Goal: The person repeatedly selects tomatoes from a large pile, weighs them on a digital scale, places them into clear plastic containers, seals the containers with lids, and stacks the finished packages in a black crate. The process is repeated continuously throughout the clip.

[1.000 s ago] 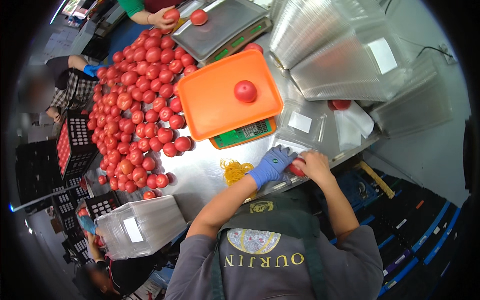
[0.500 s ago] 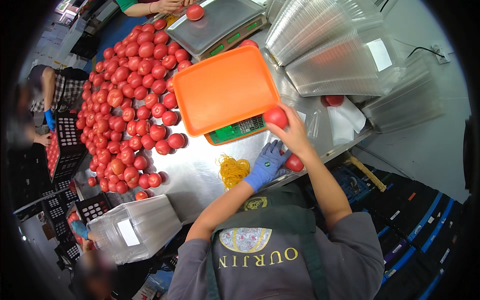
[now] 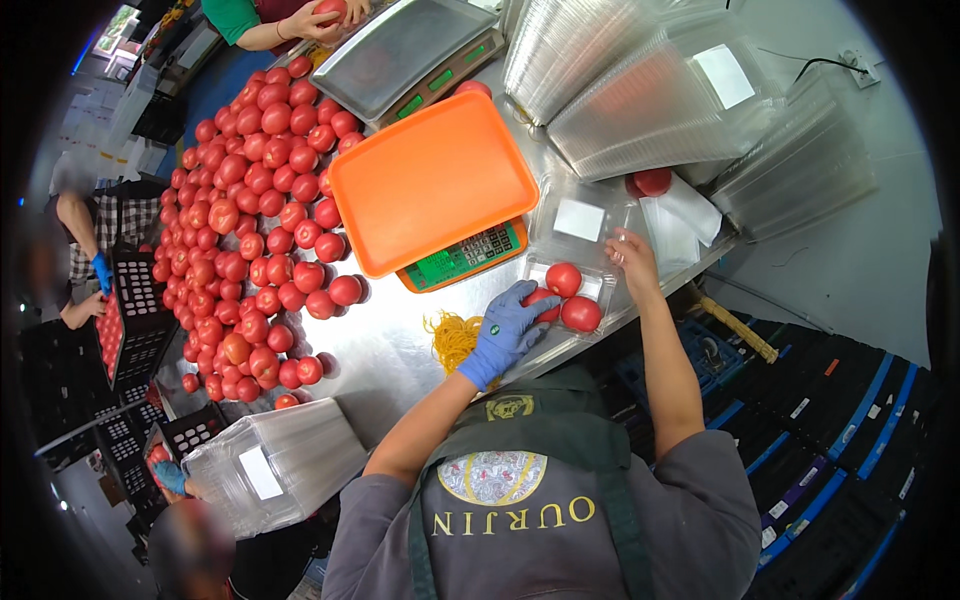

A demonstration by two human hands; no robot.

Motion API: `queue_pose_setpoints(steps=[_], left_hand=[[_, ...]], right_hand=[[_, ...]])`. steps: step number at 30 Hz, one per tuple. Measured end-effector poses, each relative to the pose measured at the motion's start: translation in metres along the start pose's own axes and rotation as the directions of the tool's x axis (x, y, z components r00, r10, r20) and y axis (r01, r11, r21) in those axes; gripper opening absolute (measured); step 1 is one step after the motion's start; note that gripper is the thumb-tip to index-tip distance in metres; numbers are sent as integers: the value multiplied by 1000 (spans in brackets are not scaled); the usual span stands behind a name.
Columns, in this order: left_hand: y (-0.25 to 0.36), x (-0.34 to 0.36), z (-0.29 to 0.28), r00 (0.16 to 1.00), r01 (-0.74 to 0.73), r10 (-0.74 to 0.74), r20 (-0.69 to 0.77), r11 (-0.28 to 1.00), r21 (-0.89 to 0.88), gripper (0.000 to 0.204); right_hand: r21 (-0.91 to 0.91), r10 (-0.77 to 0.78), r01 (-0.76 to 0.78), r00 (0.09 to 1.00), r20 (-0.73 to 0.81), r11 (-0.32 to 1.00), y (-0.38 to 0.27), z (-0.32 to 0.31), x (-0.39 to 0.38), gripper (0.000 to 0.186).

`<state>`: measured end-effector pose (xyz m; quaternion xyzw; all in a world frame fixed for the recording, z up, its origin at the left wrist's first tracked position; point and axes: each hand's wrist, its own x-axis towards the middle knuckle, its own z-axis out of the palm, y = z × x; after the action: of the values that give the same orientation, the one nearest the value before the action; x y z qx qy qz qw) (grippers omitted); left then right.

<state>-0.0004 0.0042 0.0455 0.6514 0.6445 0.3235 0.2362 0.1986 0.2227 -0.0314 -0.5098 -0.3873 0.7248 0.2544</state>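
An open clear plastic clamshell box lies in front of me with three tomatoes [image 3: 563, 279] in its base. Its lid [image 3: 579, 219], with a white label, is folded back on the far side. My left hand [image 3: 505, 331], in a blue glove, has its fingers curved round the leftmost tomato [image 3: 541, 303] in the base. My bare right hand [image 3: 633, 262] is closed at the right edge of the lid, its fingertips pinching the plastic. Left of the box, an orange tray [image 3: 432, 185] rests on a scale [image 3: 468, 257] with a green display.
Many tomatoes [image 3: 255, 200] cover the table's left side. Yellow rubber bands [image 3: 455, 340] lie by my left wrist. Stacked clear boxes [image 3: 650, 110] stand at the far right, more [image 3: 275, 465] at near left. Across the table, a co-worker's hands [image 3: 318, 20] hold a tomato behind another scale [image 3: 395, 55].
My right hand has put its tomato into the box and moved right to the lid's edge. My left hand has shifted slightly left, onto a tomato. The co-worker's tomato has left the far scale.
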Motion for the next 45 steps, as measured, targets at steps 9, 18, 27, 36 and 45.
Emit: queue_pose_setpoints(steps=[9, 18, 27, 36, 45], left_hand=[[-30, 3, 14, 740, 416, -643, 199, 205, -886, 61], [-51, -5, 22, 655, 597, -673, 344, 181, -782, 48], [-18, -58, -65, 838, 453, -537, 96, 588, -670, 93], [-2, -171, -46, 684, 255, -639, 352, -243, -936, 72], [3, -235, -1, 525, -382, -851, 21, -257, -888, 74]], right_hand=[[-543, -443, 492, 866, 231, 680, 35, -24, -120, 31], [-392, -185, 236, 969, 165, 889, 58, -9, -118, 19], [-123, 125, -52, 689, 714, 991, -35, 67, -113, 35], [-550, 225, 419, 608, 761, 723, 61, 184, -59, 26], [-615, 186, 568, 634, 751, 546, 101, 218, -45, 19]])
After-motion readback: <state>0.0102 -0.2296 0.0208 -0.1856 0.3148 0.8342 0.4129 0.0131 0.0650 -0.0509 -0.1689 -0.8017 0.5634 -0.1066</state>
